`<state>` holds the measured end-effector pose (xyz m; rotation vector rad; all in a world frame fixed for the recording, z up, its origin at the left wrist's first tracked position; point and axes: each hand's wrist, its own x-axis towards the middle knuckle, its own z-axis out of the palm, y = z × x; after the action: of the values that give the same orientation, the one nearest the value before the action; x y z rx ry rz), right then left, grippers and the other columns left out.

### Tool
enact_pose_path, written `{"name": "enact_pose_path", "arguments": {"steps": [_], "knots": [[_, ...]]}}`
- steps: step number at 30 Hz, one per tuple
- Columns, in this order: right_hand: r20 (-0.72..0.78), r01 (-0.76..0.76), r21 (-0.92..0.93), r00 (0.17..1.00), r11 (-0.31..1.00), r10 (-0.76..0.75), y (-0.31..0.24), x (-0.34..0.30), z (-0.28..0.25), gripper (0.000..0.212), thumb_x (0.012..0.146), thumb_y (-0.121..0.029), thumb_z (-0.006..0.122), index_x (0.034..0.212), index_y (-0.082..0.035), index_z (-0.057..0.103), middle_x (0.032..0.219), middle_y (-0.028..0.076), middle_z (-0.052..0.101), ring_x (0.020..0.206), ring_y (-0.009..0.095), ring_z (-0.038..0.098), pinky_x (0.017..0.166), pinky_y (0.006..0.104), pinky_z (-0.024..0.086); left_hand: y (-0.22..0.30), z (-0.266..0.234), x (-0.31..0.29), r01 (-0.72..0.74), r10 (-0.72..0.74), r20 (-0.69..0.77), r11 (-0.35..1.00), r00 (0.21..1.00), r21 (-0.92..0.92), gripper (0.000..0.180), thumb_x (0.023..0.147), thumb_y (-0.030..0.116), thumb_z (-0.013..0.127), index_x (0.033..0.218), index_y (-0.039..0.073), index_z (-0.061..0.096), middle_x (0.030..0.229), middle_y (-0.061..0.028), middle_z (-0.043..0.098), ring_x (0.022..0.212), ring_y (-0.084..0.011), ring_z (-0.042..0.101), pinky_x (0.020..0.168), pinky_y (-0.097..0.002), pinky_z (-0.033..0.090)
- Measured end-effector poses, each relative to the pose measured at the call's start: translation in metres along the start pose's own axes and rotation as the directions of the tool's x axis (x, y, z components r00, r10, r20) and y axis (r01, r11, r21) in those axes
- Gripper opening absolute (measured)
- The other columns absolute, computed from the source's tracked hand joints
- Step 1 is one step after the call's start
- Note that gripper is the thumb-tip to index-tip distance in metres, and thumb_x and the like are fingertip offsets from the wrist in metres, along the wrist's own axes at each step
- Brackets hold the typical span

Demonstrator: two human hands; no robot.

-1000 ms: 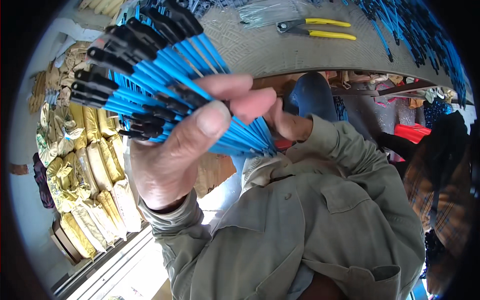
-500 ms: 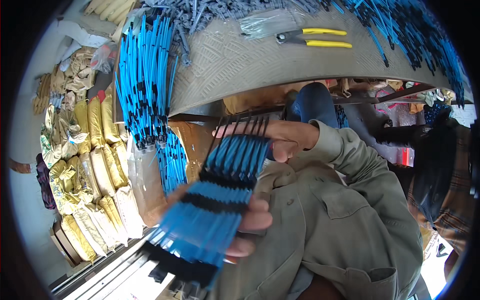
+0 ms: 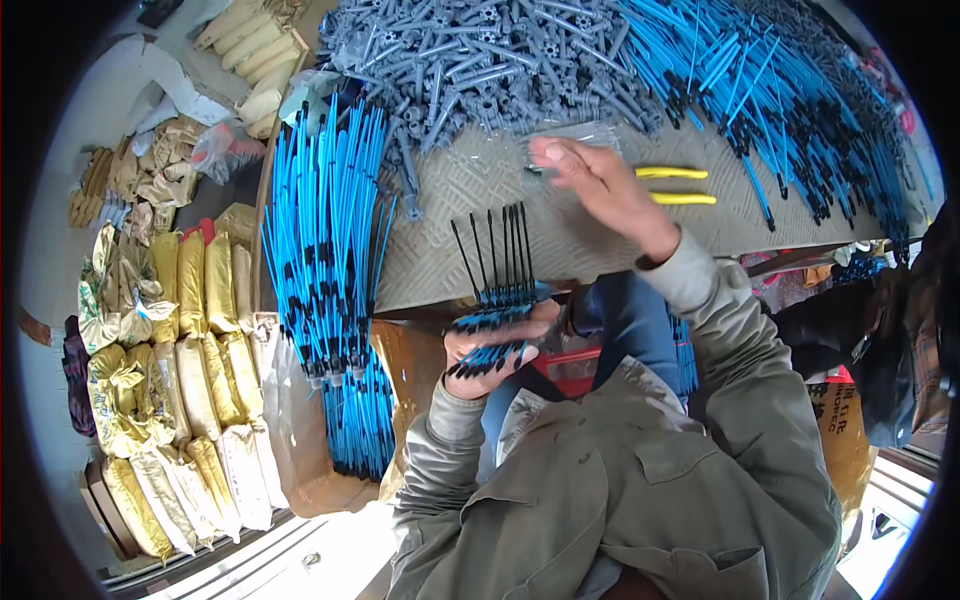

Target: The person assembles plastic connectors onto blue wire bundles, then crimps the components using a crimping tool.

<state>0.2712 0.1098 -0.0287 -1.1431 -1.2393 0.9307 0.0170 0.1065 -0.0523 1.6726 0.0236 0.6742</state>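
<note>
My left hand point(image 3: 490, 350) is closed around a bundle of blue-and-black rods point(image 3: 497, 293). The bundle is held in front of my body, just short of the table edge, and its thin black ends fan out toward the table. Over the tabletop my right hand point(image 3: 598, 188) reaches left, fingers stretched out and slightly blurred. Its fingertips are at a small pile of thin clear strips point(image 3: 605, 133); I cannot tell whether they touch it. Beside that hand lie pliers with yellow handles point(image 3: 682, 186), their head hidden behind it.
Grey plastic parts point(image 3: 480, 65) are heaped along the far side of the table point(image 3: 440, 255). Loose blue rods point(image 3: 745, 80) cover its right end. Tied blue bundles point(image 3: 325, 220) hang over the left edge. Filled yellowish bags point(image 3: 190, 380) are stacked further left.
My left hand has moved the bundle away from my body toward the table. My right hand has come off the bundle's black ends and swung out over the clear strips. More tabletop shows now.
</note>
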Motion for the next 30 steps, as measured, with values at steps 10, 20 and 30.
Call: {"name": "enact_pose_path", "arguments": {"steps": [10, 20, 30], "knots": [[0.251, 0.266, -0.922, 0.964, 0.282, -0.087, 0.012, 0.047, -0.063, 0.012, 0.076, -0.016, 0.061, 0.075, -0.008, 0.053, 0.078, 0.005, 0.051, 0.075, 0.027, 0.057, 0.062, 0.0390, 0.045, 0.019, 0.011, 0.034, 0.298, -0.415, -0.331, 0.888, 0.847, -0.350, 0.030, 0.086, 0.005, 0.057, 0.113, -0.008, 0.055, 0.099, -0.0170, 0.065, 0.097, -0.0233, 0.061, 0.085, -0.0334, 0.048], [0.297, 0.344, -0.868, 0.938, 0.358, -0.181, 0.015, 0.045, -0.068, 0.009, 0.078, -0.013, 0.060, 0.078, -0.007, 0.053, 0.079, 0.006, 0.050, 0.077, 0.026, 0.056, 0.063, 0.0371, 0.044, 0.012, 0.008, 0.035, 0.223, -0.373, -0.215, 0.833, 0.903, -0.507, 0.031, 0.089, 0.012, 0.056, 0.113, -0.008, 0.054, 0.110, -0.0210, 0.058, 0.103, -0.0320, 0.058, 0.090, -0.0439, 0.046], [0.157, 0.516, -0.688, 0.793, 0.511, -0.589, -0.012, 0.017, -0.052, 0.006, 0.079, -0.002, 0.059, 0.079, 0.000, 0.053, 0.095, 0.010, 0.056, 0.079, 0.022, 0.059, 0.065, 0.0299, 0.045, 0.007, 0.012, 0.035, 0.126, -0.317, -0.242, 0.807, 0.917, -0.577, 0.033, 0.085, 0.010, 0.060, 0.114, -0.005, 0.053, 0.112, -0.0195, 0.058, 0.106, -0.0347, 0.056, 0.091, -0.0464, 0.045]]}}
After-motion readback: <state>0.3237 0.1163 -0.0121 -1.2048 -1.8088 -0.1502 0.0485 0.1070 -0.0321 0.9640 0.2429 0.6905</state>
